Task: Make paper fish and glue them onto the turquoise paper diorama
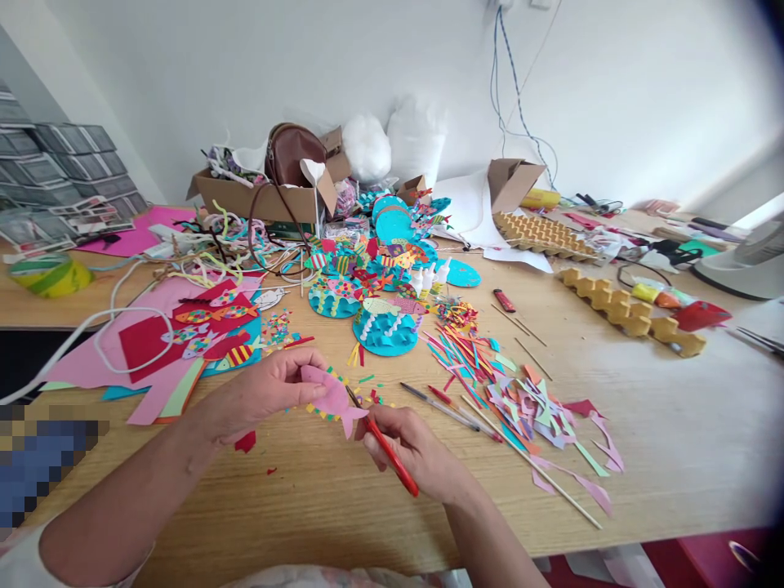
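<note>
Between the thumb and fingers of my left hand [287,380] is a pink paper fish [331,394], its tail pointing right. Small yellow and green paper bits stick out along the fish's edges. My right hand [401,445] is closed around red-handled scissors [395,461], and the blades meet the fish near its tail. Whether the blades are fully closed is hard to see. Tiny coloured snippets [371,392] lie on the table just beyond the scissors. Decorated blue paper discs [385,339] bearing paper fish stand farther back.
Pens [441,406], a thin wooden stick [539,465] and paper scraps [539,408] lie to the right. Egg-carton strips [630,310] are beyond them. Coloured paper sheets [98,343] and a white cable [73,347] lie left. A cardboard box [245,196] stands against the wall.
</note>
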Available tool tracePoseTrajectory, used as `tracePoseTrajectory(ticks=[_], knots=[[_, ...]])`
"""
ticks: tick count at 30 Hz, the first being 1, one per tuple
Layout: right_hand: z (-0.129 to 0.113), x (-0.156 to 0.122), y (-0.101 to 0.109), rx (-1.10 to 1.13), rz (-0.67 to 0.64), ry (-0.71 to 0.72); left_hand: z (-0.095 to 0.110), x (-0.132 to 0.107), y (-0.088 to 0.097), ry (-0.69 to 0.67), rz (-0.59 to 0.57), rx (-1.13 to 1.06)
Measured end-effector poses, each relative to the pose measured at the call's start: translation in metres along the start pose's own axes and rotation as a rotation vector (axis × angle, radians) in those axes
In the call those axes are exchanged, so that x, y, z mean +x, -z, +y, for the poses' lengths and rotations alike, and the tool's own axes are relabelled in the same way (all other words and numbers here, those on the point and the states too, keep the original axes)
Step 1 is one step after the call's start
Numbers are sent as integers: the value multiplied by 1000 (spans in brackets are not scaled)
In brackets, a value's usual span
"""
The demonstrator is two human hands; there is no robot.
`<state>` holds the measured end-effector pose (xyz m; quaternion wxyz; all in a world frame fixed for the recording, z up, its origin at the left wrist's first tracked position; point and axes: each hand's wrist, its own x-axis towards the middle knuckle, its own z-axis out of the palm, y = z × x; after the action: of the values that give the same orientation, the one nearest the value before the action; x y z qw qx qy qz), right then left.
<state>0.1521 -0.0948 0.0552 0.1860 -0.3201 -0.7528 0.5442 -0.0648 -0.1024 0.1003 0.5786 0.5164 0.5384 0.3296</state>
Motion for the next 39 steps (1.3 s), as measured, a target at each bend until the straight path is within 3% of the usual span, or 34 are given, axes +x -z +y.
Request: tracePoseTrajectory(ticks=[39], knots=[[2,-5,0,42,24,-74,-5,7,-3,-23,-137,136]])
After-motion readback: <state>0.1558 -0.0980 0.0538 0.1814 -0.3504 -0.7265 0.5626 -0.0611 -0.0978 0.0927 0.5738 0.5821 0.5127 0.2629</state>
